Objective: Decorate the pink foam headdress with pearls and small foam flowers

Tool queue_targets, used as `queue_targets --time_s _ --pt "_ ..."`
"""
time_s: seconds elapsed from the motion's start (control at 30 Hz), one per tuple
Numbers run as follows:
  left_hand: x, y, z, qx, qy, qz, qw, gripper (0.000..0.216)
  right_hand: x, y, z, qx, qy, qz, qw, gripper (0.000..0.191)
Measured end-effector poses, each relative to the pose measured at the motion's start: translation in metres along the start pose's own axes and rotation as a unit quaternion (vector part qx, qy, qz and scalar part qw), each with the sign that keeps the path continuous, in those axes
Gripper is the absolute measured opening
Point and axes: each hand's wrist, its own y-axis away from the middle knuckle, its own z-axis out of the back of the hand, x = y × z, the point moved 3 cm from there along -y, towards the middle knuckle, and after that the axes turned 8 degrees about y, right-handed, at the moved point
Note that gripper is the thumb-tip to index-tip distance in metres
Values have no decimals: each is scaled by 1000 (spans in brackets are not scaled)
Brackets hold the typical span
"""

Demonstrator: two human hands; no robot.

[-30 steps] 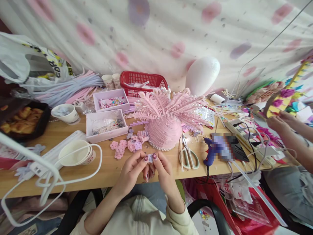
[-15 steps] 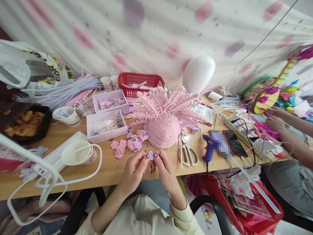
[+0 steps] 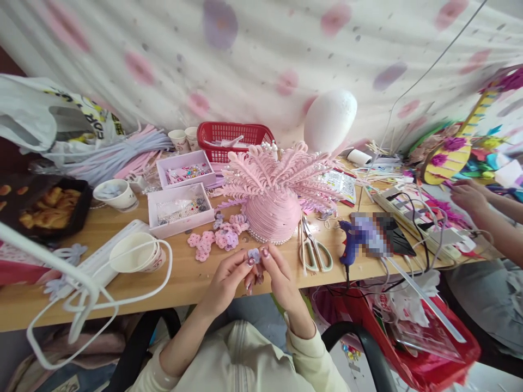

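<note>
Holding a small lilac flower (image 3: 254,255) in a narrow pinch between left hand (image 3: 225,276) and right hand (image 3: 280,276), near the front edge of the table (image 3: 182,286), facing a pink dome (image 3: 272,214); could lose it over that edge if pinched too lightly.

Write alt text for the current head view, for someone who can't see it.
A person's left hand and right hand hold a small lilac flower in front of a pink ornament on a wooden table, with scissors to the right.
</note>
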Motion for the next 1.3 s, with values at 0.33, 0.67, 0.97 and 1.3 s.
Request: queue_targets --time_s 0.33,0.67,0.97,1.3 --pt "-24 -1 9 -45 -83 -52 994 35 13 -8 10 30 37 50 998 38" --pt "-25 -5 -8 -119 -103 -124 980 27 6 -4 6 -10 39 77 996 40" --pt "-38 -6 -8 -1 -283 -111 953 23 0 2 3 -36 78 79 993 38" --pt "-42 -23 -8 -9 -166 -65 984 28 -1 5 -4 -104 77 124 984 33"
